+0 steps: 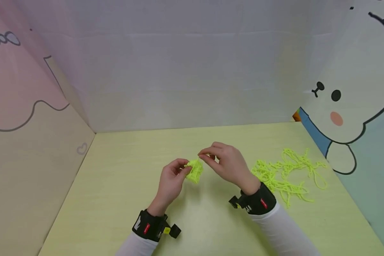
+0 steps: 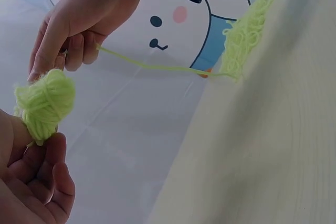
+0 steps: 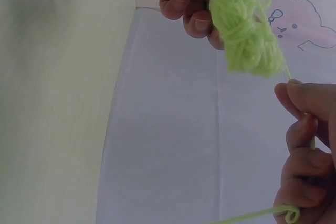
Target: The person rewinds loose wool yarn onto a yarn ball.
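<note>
My left hand [image 1: 171,179] pinches a small ball of neon yellow-green yarn [image 1: 196,171] between thumb and fingers, above the table. Just right of it, my right hand [image 1: 227,163] pinches the yarn strand [image 3: 287,69] that comes off the ball, thumb against forefinger. In the right wrist view its other fingers curl over the strand, which leaves below them with a small loop. From that hand the strand [image 2: 157,67] stretches across to a loose heap of the same yarn [image 2: 247,32], as the left wrist view shows.
The loose yarn heap [image 1: 284,174] spreads in tangled loops over the right side of the pale table [image 1: 121,185], partly behind the right wrist. A plain light panel [image 1: 192,71] stands at the back, and cartoon-printed panels flank the table left and right.
</note>
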A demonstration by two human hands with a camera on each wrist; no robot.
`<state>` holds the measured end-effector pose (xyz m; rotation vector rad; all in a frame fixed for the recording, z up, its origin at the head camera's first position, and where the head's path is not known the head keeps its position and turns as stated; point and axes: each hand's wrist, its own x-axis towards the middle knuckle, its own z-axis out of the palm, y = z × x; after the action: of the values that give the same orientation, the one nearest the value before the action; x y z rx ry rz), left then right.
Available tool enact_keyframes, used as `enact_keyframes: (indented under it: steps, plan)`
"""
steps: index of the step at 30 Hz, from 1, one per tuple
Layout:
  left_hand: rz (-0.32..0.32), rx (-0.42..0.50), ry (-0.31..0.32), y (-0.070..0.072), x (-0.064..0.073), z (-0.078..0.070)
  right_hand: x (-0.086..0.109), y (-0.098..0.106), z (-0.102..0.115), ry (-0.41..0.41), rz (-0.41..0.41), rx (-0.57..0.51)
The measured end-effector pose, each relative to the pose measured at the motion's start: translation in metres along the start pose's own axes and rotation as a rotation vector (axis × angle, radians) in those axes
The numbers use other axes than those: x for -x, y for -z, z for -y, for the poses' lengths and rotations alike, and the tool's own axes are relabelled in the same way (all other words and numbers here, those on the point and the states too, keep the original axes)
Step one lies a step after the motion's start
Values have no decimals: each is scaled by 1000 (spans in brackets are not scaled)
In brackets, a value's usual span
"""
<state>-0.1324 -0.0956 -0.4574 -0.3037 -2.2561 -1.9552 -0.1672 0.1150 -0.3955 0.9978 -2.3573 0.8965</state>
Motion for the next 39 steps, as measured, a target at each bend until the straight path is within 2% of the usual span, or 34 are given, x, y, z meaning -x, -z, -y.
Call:
enact_keyframes:
  steps: [5,16,19,23,29,34,39]
  plan:
    - [31,11,-8,-1,1,-4,0,-2,-3,-32,7,-20]
    - [33,101,-43,1,-1,-10,7,-14,-6,-175,97,-84]
    - [-14,109,-44,1,0,-12,11,-20,-5,-193,123,-92]
    - [-110,134,-46,1,-4,-10,15,-28,0,-198,161,-78]
    - [-236,178,-62,-1,-11,-7,19,-38,12,-135,272,-11]
    - [-296,158,-80,-1,-13,-6,22,-41,20,-61,334,34]
    - [-323,160,-119,-2,-14,-4,22,-39,28,-27,373,51]
